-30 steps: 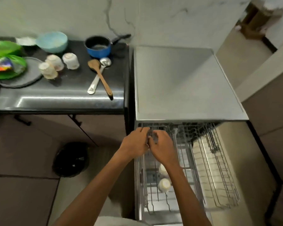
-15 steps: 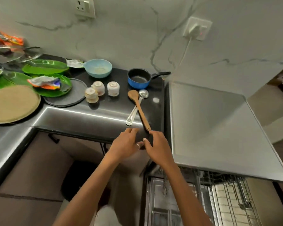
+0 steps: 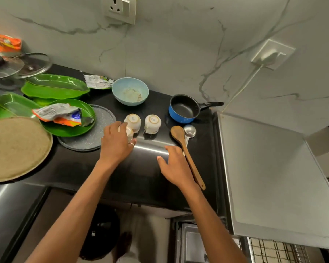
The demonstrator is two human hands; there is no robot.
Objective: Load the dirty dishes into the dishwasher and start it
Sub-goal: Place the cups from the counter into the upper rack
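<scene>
Three small white cups stand upside down on the black counter point(image 3: 144, 173): one point(image 3: 133, 120), another point(image 3: 152, 123), and a third point(image 3: 130, 132) mostly hidden under my left hand point(image 3: 115, 144), whose fingers curl round it. My right hand point(image 3: 176, 167) hovers with relaxed, spread fingers just left of a wooden spoon point(image 3: 187, 154), holding nothing. A metal ladle point(image 3: 190, 130) lies under the spoon. Behind them are a blue saucepan point(image 3: 182, 110) and a light blue bowl point(image 3: 130, 91). The dishwasher point(image 3: 273, 168) is at right, its wire rack point(image 3: 273, 251) showing at the bottom edge.
A grey plate point(image 3: 89, 138) carries a green plate point(image 3: 72, 128) holding a crumpled wrapper point(image 3: 58, 114). More green plates point(image 3: 55, 88), a tan round plate point(image 3: 13, 149) and glass lids point(image 3: 17, 65) fill the left. A black bin point(image 3: 101, 234) stands on the floor.
Both hands left the dishwasher rack and came up over the counter. My left hand reached forward onto the nearest cup; my right hand moved beside the wooden spoon.
</scene>
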